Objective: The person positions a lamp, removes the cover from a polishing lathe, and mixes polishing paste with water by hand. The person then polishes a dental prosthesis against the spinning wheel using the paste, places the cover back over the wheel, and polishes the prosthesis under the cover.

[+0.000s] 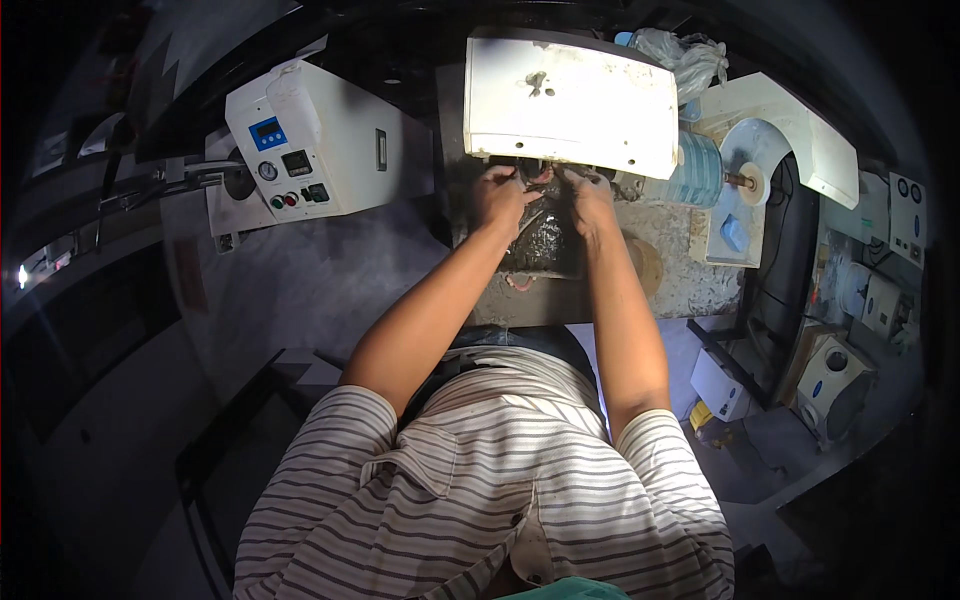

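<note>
Both arms extend forward, converging ahead of the torso. Left forearm [430, 305] slants up and to the right; right forearm [627, 315] runs nearly straight up, leaning slightly left. Both forearms are bare. Left hand [499, 203] and right hand [591, 199] are near each other, apart, at about the same level. Fingers of both are bent inward. Fingertips are partly obscured; closure of either hand cannot be determined.
</note>
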`<state>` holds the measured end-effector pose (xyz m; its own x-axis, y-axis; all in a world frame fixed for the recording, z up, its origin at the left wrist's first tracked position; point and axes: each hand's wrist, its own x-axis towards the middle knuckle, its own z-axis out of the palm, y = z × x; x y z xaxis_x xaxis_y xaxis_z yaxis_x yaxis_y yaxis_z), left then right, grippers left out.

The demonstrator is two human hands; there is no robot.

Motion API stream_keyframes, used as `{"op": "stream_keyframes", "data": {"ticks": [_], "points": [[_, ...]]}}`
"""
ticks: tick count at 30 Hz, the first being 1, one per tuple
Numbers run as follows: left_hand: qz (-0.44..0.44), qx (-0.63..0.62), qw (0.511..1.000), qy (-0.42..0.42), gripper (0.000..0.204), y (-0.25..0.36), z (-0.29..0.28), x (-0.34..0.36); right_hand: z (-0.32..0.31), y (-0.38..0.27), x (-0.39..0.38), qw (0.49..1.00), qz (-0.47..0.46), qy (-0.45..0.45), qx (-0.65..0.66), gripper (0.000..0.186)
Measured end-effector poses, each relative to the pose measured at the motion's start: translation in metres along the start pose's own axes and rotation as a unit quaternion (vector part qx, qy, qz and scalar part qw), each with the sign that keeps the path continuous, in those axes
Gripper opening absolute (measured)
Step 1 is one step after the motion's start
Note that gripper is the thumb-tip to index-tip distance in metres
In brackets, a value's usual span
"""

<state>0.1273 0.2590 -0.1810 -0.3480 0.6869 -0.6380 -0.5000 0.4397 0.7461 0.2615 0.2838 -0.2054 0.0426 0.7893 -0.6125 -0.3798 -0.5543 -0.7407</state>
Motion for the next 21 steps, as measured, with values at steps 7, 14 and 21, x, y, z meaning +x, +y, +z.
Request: {"op": "stream_keyframes", "data": {"ticks": [7,14,21], "points": [[-0.019,-0.017,1.0,-0.013,0.018,0.005,-0.004,0.015,0.004,0.001,-0.003,0.999,-0.003,0.027,-0.036,0.024],[0.018,0.037,0.995,-0.086,0.013,0.007,-0.014,0.023,0.009,0.002,-0.005,0.997,-0.013,0.067,-0.036,0.024],[-0.006,-0.007,0.999,-0.044,0.013,0.007,-0.004,0.006,-0.004,0.006,0.007,1.0,-0.005,0.005,-0.01,0.021]]}}
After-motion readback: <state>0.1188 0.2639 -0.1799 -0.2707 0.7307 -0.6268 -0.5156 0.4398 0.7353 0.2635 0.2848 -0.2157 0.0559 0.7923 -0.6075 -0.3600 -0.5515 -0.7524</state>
